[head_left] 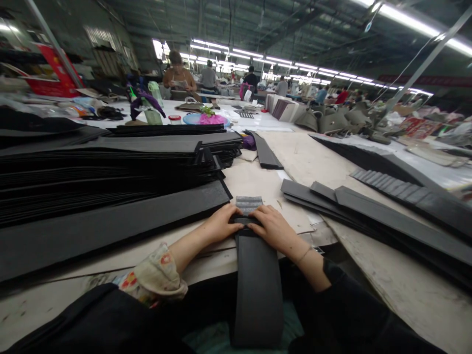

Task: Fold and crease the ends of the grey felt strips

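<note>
The left hand (224, 221) and right hand (272, 227), fingers curled closed, pinch opposite sides of a dark strip (258, 290), equally near; its long axis runs from them over the near edge of the surface (254, 181), toward the person.

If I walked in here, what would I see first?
Probably the left hand and right hand, front and center, together on a long dark strip. Next, the big pile of dark strips on the left. Farther back, near the middle, a bright pink thing stands out below green leaves.
</note>
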`<state>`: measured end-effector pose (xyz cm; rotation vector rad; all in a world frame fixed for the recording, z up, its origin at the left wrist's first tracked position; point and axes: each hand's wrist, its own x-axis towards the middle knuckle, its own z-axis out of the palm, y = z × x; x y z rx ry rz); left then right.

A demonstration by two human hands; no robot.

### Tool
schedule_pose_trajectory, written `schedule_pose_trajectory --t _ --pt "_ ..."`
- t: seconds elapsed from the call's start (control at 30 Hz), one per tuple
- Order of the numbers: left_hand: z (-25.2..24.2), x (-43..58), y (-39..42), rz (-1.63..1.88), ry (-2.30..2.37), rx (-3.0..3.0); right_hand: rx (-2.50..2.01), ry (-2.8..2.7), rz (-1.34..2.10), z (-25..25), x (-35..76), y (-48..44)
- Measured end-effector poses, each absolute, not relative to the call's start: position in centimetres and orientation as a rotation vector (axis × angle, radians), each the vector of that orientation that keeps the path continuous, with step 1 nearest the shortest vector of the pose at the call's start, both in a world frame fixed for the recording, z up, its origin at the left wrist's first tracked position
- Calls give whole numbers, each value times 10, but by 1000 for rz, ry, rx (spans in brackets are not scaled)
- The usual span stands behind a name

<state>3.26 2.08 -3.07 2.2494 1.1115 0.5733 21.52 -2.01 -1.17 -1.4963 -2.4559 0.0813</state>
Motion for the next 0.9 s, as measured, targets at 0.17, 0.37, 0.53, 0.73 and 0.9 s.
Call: schedule_pose_trajectory --t 0.17,0.37,0.53,0.73,0.9 --pt "-33 31 20 619 1047 2277 -1367 -2451 267 -13 211 -13" --pt "-33 28 12 593 957 2413 -1412 -2548 102 -12 205 -22" --pt "-28 26 3 526 963 2531 -1481 -2564 -67 -15 200 -27" --pt "-35 16 -8 597 1012 2545 -1598 -2421 -187 -20 207 -36" --pt "-36 12 -13 578 1029 2554 -1626 -2362 -227 -20 208 -42"
